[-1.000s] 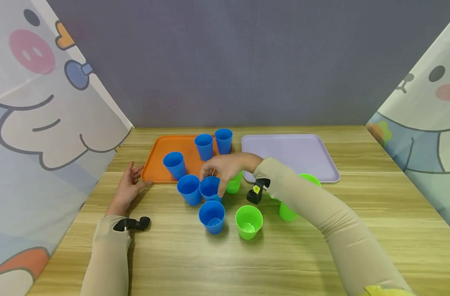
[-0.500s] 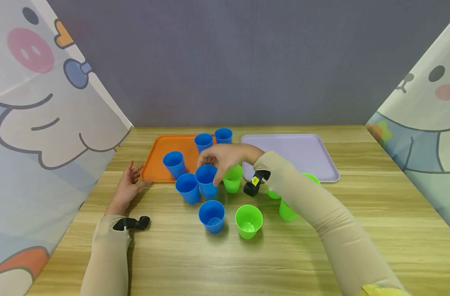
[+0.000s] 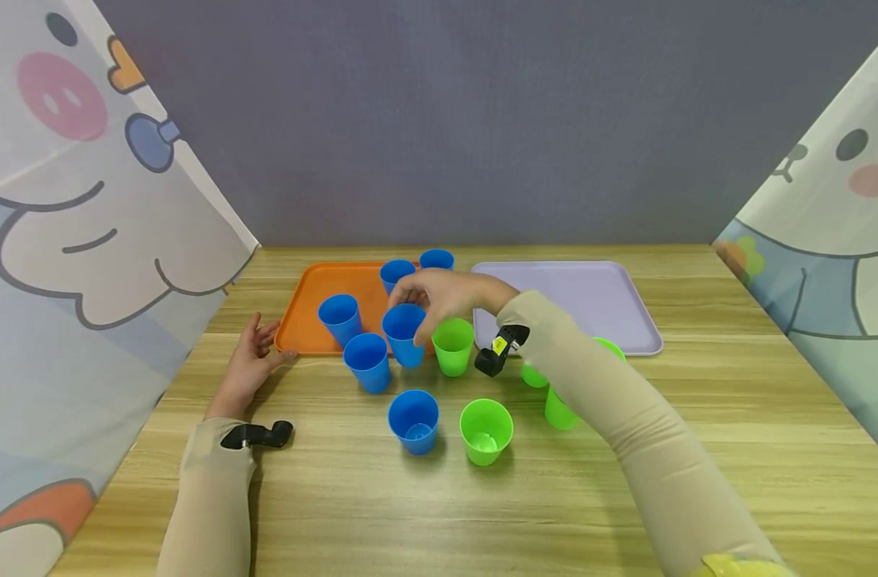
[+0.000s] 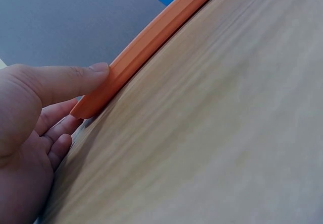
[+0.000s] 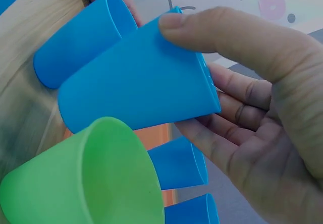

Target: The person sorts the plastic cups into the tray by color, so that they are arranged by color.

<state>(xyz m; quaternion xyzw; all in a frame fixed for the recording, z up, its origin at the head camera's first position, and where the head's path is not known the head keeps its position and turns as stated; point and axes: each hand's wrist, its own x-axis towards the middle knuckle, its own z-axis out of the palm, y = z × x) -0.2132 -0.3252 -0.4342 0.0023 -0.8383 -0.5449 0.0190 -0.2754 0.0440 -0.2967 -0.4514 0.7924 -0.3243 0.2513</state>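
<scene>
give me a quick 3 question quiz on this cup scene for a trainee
1. True or false: the right hand grips a blue cup by its rim.
2. What does the left hand touch? A) the orange tray B) the lilac tray C) a green cup
3. Fill in: the lilac tray holds ____ cups.

Key
1. True; in the right wrist view thumb and fingers pinch the cup.
2. A; the thumb rests against the tray's near corner in the left wrist view.
3. No; the green cups, such as the nearest one, stand on the wooden table.
</scene>
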